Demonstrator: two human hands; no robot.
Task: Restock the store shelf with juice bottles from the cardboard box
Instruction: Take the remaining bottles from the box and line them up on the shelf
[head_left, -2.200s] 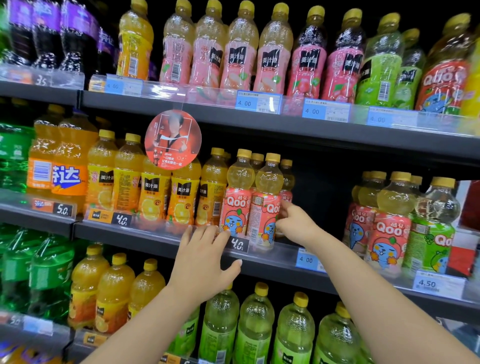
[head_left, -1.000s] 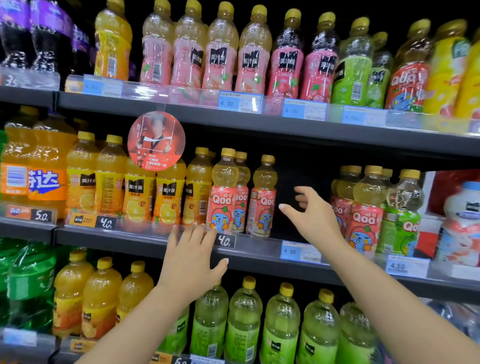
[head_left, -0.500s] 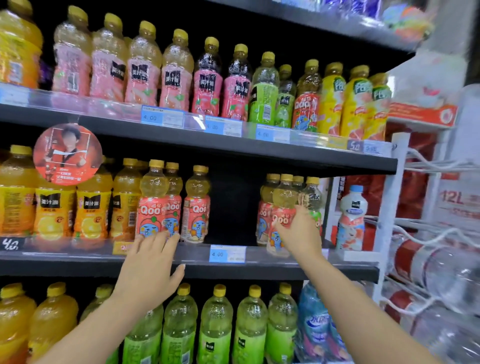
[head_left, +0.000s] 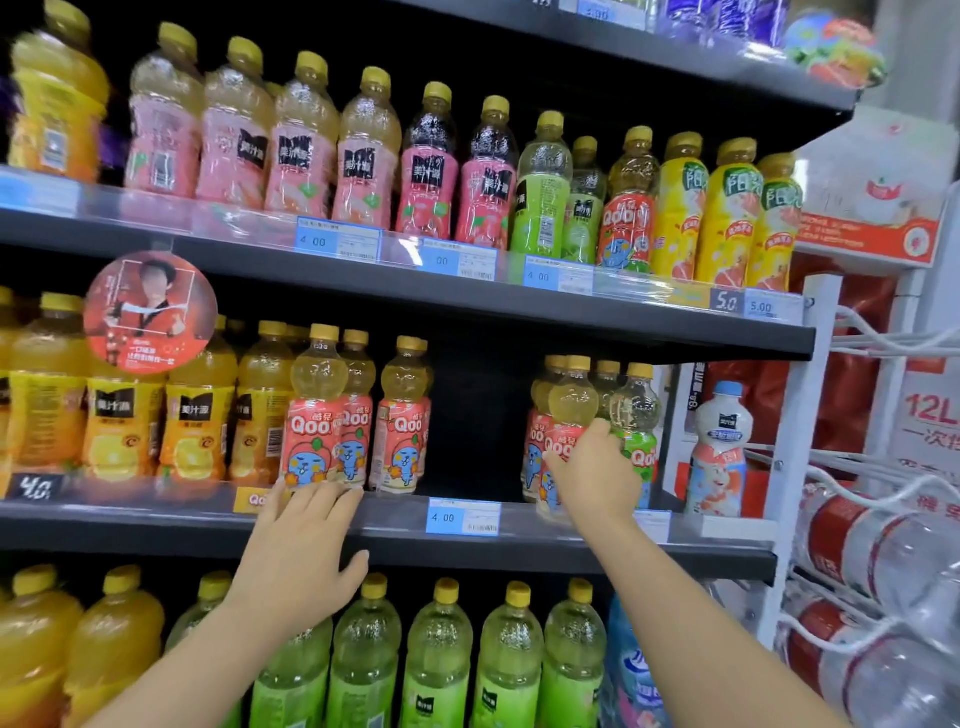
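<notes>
On the middle shelf (head_left: 395, 535) stand two groups of pink-labelled Qoo juice bottles with yellow caps, with a dark gap between them. My right hand (head_left: 595, 475) is wrapped around the front Qoo bottle (head_left: 571, 410) of the right group, which still stands on the shelf. My left hand (head_left: 298, 551) lies flat with spread fingers on the shelf's front edge, just below the left Qoo bottles (head_left: 317, 415). The cardboard box is out of view.
Orange juice bottles (head_left: 119, 421) and a round red hanging sign (head_left: 148, 312) fill the shelf's left. Pink and yellow bottles line the upper shelf (head_left: 467, 306); green bottles (head_left: 436, 665) stand below. A white wire rack (head_left: 878, 551) with big water bottles adjoins on the right.
My right hand left the left Qoo group, crossed the gap to the right group and closed on its front bottle. My view swung right. The left hand stayed on the shelf edge.
</notes>
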